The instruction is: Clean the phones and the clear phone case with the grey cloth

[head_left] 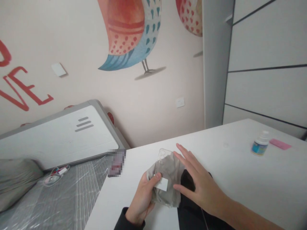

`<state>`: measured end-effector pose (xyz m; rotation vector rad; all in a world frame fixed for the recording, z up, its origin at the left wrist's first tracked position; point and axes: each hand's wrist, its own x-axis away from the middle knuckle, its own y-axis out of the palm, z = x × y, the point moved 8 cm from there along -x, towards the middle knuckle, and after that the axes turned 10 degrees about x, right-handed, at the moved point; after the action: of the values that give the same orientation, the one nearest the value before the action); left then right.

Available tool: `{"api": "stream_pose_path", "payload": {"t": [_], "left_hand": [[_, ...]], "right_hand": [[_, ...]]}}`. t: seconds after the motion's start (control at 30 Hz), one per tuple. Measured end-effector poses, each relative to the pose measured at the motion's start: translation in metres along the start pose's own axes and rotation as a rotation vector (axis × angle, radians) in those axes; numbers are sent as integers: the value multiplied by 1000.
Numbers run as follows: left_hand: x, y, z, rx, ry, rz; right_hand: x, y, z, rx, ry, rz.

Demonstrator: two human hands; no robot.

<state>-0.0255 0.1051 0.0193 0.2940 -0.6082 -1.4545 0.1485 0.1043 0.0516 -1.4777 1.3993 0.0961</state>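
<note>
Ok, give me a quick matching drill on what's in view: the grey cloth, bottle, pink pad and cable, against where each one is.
Things:
1 grey cloth
2 bottle
3 pink pad
4 cable

Places:
a on the plastic-wrapped mattress
b lying flat on the table, far right
c pinched in the left hand
d upright on the table, just left of the pink pad

Pairs: 1-c; 2-d; 3-b; 4-a

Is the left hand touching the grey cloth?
Touching. The head view shows the left hand gripping the grey cloth, thumb on its white tag.
</note>
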Motion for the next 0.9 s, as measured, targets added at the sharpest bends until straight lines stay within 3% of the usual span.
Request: {"api": "stream_pose_path", "payload": {"t": [0.1, 0.23, 0.53, 0.77, 0.9], "left_hand": [[-6, -3, -17, 63, -74, -57], [0, -1, -35, 178, -198, -124], [26, 38, -51, 467, -483, -410], [24, 38, -56, 428, -494, -392], [27, 36, -55, 428, -506, -408]], "right_hand": [[5, 4, -8, 190, -171, 8], [9, 12, -6, 232, -244, -92], [14, 20, -5, 239, -122, -175], [8, 16, -2, 23, -85, -239], [9, 7, 3, -4, -142, -288]]}}
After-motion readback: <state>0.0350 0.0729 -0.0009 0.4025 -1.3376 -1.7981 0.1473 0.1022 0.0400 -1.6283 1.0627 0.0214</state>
